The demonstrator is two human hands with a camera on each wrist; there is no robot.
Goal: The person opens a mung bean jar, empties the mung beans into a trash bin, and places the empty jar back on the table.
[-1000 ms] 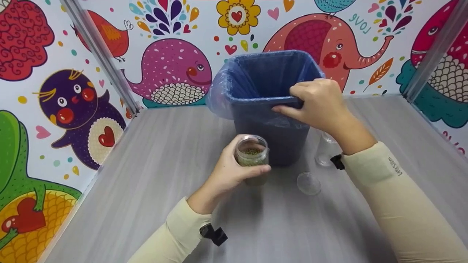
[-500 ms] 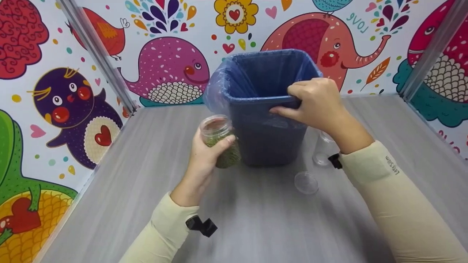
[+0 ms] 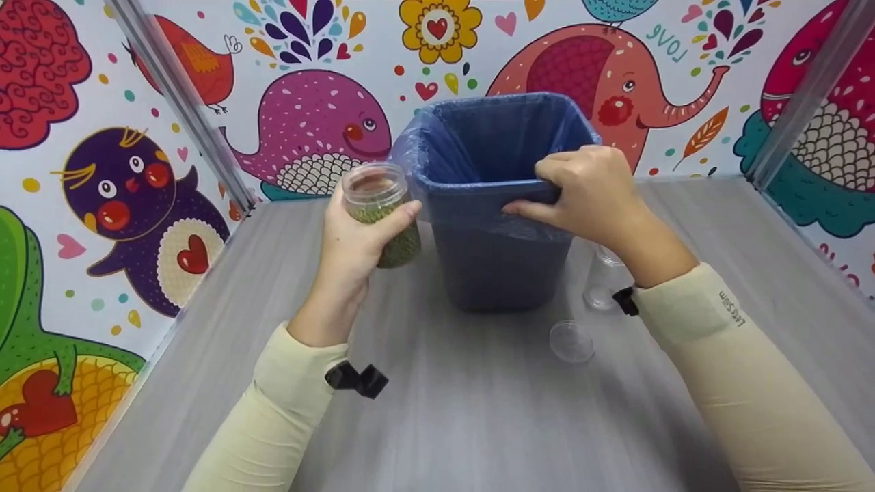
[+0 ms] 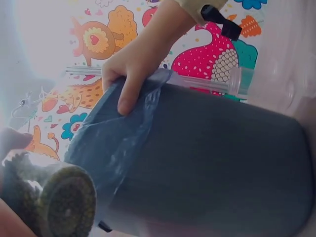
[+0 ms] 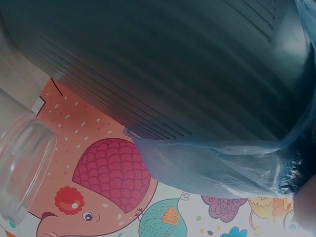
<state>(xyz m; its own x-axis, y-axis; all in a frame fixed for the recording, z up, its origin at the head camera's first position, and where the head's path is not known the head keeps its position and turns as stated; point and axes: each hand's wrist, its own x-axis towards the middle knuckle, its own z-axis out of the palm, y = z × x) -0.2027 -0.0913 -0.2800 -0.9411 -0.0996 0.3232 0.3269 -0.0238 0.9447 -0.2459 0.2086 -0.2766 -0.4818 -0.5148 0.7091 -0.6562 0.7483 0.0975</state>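
My left hand [image 3: 348,239] grips a clear jar [image 3: 391,236] full of small green beans or grains, lifted off the table at the bin's left side. The jar's mouth is uncovered and it leans slightly. In the left wrist view the jar's base [image 4: 68,202] faces the camera, with green grains showing through. My right hand [image 3: 591,195] holds the near rim of a dark bin [image 3: 502,266], fingers over the edge and thumb outside. A thin blue bag [image 3: 472,137] lines the bin and folds over its rim.
Behind my right forearm an open clear jar [image 3: 605,280] stands on the grey table [image 3: 437,410]. A clear round lid [image 3: 572,342] lies in front of the bin. Printed walls [image 3: 328,116] with metal corner posts close off the back and sides.
My left hand has carried the jar leftward and up, from in front of the bin to beside its upper left side. The right hand keeps its hold on the rim.
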